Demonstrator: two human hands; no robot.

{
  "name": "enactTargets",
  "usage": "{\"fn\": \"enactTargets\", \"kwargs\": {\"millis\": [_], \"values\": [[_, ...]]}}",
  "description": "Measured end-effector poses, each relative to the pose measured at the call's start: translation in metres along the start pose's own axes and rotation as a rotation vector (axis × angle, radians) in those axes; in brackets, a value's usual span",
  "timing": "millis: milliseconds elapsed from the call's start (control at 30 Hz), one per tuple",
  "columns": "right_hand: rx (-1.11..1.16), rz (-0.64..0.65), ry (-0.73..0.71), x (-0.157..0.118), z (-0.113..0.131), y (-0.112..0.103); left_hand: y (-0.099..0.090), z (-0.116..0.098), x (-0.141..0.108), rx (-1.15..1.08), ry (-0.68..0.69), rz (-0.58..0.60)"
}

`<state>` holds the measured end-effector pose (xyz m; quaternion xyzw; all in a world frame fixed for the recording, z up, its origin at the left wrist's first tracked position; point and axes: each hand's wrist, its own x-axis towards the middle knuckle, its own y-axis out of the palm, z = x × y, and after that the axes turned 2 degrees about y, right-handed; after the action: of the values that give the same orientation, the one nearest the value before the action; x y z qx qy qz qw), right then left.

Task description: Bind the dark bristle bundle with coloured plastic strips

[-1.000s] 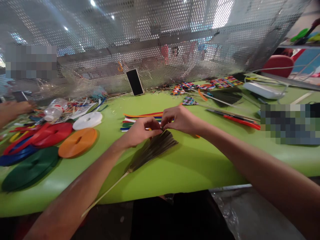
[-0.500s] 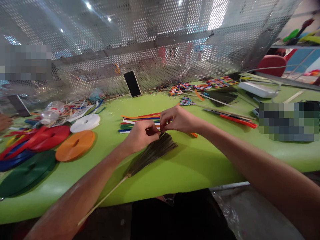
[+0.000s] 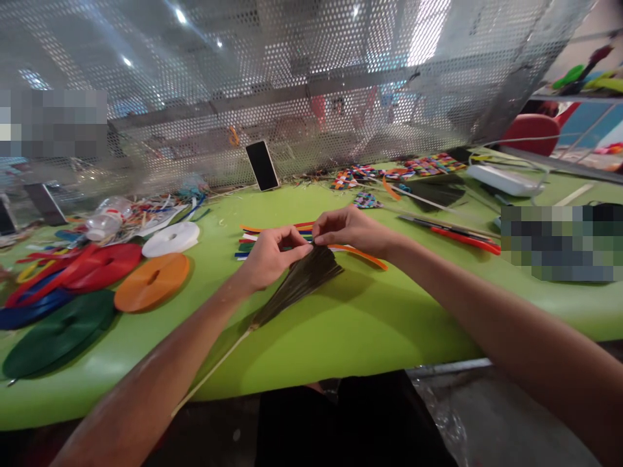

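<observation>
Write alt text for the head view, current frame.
Two bare hands meet over a green table: the left hand and right hand pinch the wide end of a dark fan of thin splints, beside loose coloured strips. Rolls of coloured tape lie to the left, a phone leans against a perforated metal screen behind.

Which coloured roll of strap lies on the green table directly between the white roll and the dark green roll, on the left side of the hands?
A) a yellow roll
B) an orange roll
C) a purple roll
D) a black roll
B: the orange roll lies flat on the table, nearer than the white roll and beyond the dark green roll.
</observation>
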<state>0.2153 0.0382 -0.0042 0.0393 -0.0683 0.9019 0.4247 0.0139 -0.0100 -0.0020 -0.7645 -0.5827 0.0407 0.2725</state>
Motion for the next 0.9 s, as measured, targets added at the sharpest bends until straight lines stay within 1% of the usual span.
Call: {"fn": "enactTargets", "kwargs": {"millis": [133, 233, 367, 500, 600, 700, 833, 900], "values": [[-0.024, -0.104, 0.006, 0.002, -0.002, -0.002, 0.001, 0.005, -0.001, 0.131, 0.096, -0.019], [-0.072, -0.14, 0.016, 0.003, -0.002, -0.005, 0.003, 0.007, -0.002, 0.21, 0.15, -0.056], [-0.123, -0.124, -0.014, 0.004, 0.0, -0.006, 0.002, 0.005, -0.004, 0.229, 0.17, -0.079], [-0.144, -0.119, -0.055, 0.005, 0.0, -0.005, -0.003, -0.005, -0.005, 0.358, 0.177, -0.035], [-0.09, -0.125, -0.054, 0.005, -0.001, -0.005, -0.006, -0.013, -0.007, 0.425, 0.157, 0.001], [-0.016, -0.123, -0.067, 0.005, 0.0, -0.005, -0.01, -0.02, -0.01, 0.454, 0.156, 0.001], [0.021, -0.098, -0.117, 0.003, 0.001, -0.004, -0.014, -0.024, -0.01, 0.564, 0.269, -0.038], [0.014, -0.088, -0.133, 0.002, 0.002, -0.003, -0.014, -0.023, -0.01, 0.576, 0.315, -0.055]]}}
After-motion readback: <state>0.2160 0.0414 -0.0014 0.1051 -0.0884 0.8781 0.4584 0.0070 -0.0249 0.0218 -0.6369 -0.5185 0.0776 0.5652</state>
